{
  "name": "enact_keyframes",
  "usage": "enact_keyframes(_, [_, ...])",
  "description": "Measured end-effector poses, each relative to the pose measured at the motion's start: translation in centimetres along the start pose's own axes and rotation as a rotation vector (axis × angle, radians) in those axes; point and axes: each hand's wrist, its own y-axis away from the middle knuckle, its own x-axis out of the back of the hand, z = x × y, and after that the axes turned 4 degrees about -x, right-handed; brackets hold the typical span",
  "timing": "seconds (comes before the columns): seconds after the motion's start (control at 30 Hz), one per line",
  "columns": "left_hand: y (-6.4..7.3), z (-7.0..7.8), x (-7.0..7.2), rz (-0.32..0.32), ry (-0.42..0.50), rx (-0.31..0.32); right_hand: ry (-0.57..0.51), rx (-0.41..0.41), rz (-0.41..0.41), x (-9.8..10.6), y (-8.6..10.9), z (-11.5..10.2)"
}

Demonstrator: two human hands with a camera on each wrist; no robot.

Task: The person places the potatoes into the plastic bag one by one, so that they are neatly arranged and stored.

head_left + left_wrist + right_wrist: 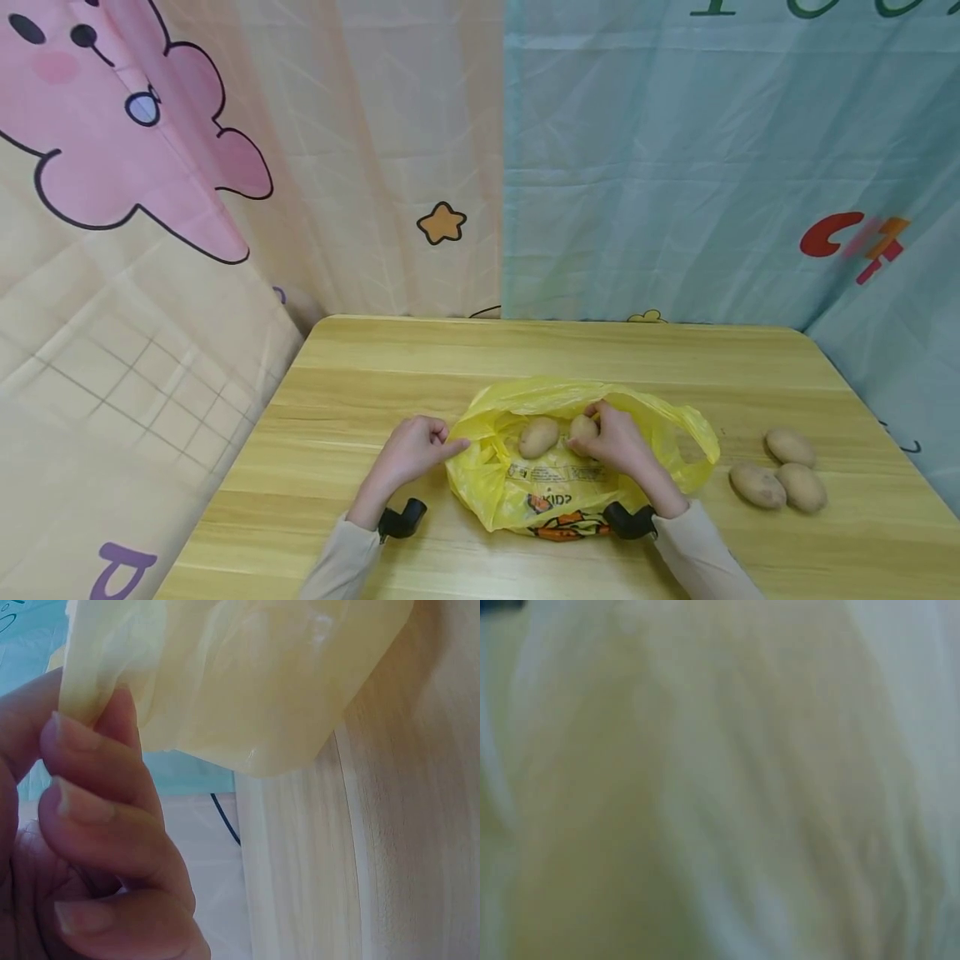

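Observation:
A yellow plastic bag lies on the table with its mouth spread. My left hand pinches the bag's left edge between thumb and forefinger; the left wrist view shows the film held there, the other fingers curled below. Inside the mouth, my right hand grips a potato with thumb and fingers, partly covering it. Another potato sits in the bag to its left. The right wrist view holds only blurred bag film, so that hand is hidden there.
To the right of the bag, three potatoes lie grouped on the wooden table. The bag's handle loop sticks out toward them. Printed curtains hang behind the table's far edge and along both sides.

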Motion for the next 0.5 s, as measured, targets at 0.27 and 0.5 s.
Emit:
enact_keyframes(0.27, [0.08,0.08,0.01,0.002,0.002,0.002,0.024,0.003,-0.011,0.07,-0.05,0.00])
enact_keyframes(0.5, [0.09,0.18,0.11,-0.005,0.011,0.006,0.024,-0.001,-0.012,0.01,-0.01,0.03])
